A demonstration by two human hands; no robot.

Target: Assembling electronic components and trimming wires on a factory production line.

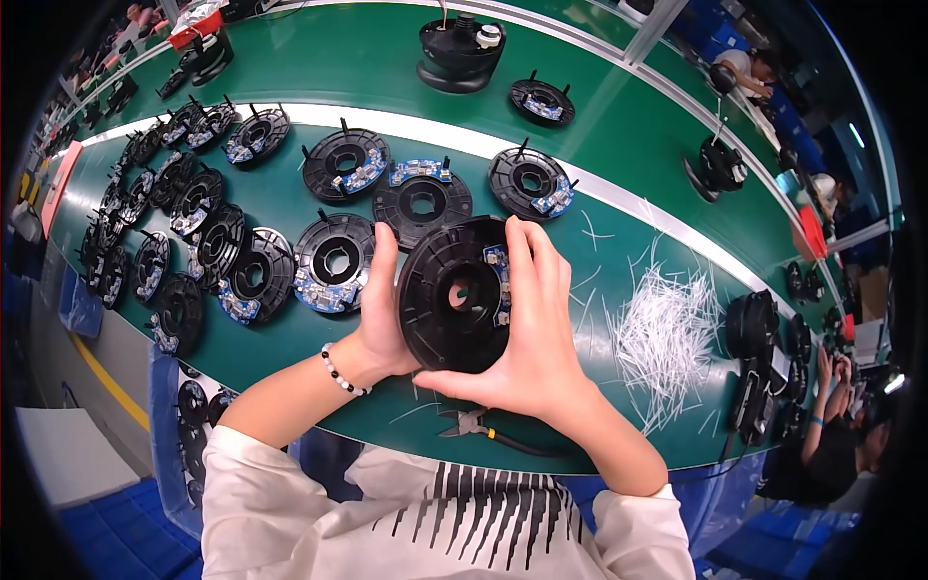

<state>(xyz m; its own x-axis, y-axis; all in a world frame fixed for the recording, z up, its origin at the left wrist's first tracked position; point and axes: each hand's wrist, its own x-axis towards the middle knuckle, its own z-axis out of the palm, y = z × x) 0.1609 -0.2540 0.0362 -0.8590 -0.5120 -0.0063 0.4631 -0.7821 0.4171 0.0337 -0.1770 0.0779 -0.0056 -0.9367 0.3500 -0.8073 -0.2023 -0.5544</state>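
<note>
Both hands gripped one black round disc (454,295), held just above the green table (619,145) in front of the person's chest. The left hand (385,324) clasped the disc's left edge, its thumb pointing up along the rim and a beaded bracelet (340,372) on the wrist. The right hand (527,338) wrapped the right and lower edge, its fingers (527,261) lying over a small blue circuit board (500,280) fixed beside the disc's centre hole.

Just below the hands a pair of cutters (474,425) lay on the table near its front edge. To the right, a loose pile of thin white strands (662,338) was spread over the surface, with a few stray ones closer to the right hand.

Behind the hands sat more black discs with blue boards: one (333,261) just left of the held disc, one (422,198) directly behind it, and one (530,182) to the right of that. A crowded cluster of the same discs (184,242) filled the table's left side. Farther back stood a black round housing (461,53) with a white knob. At the right edge, another person's arm (822,406) reached toward a stack of black parts (759,358).
</note>
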